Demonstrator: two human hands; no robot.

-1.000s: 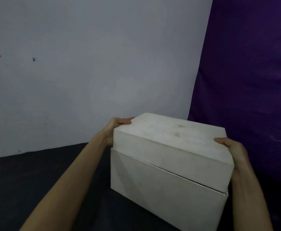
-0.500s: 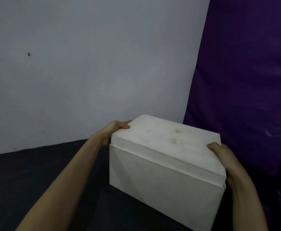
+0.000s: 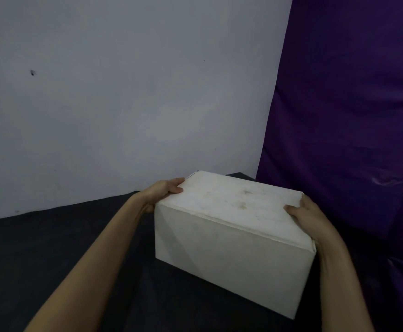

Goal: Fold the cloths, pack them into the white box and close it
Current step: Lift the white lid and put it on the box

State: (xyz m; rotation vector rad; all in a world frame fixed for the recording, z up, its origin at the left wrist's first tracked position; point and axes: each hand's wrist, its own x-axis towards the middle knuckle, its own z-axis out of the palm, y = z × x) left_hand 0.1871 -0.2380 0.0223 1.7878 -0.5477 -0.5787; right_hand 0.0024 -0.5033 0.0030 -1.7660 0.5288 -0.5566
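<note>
On the dark surface [image 3: 52,259], toward the right of the view and just in front of a purple drape [image 3: 351,116], one white box [image 3: 231,250] is seen, and it is held by two bare hands, one at each end. No cloths are visible, as the box is closed: its lid [image 3: 238,202] is seated fully down, with only a thin seam line showing along the top of the near wall. The box is a plain rectangular carton, turned so that one lower corner points toward the viewer; its top is marked by a few faint brownish smudges near the middle, and a diagonal shadow falls across the near wall. The left hand [image 3: 162,191] is placed at the far left corner of the lid, its thumb laid along the top edge and its fingers curled down over the side. The right hand [image 3: 308,216] is clasped over the right end of the lid, thumb pressed on top and the remaining fingers wrapped down out of sight behind the edge. One pale grey wall [image 3: 124,92] is seen behind, marked by one small dark spot [image 3: 32,73].
</note>
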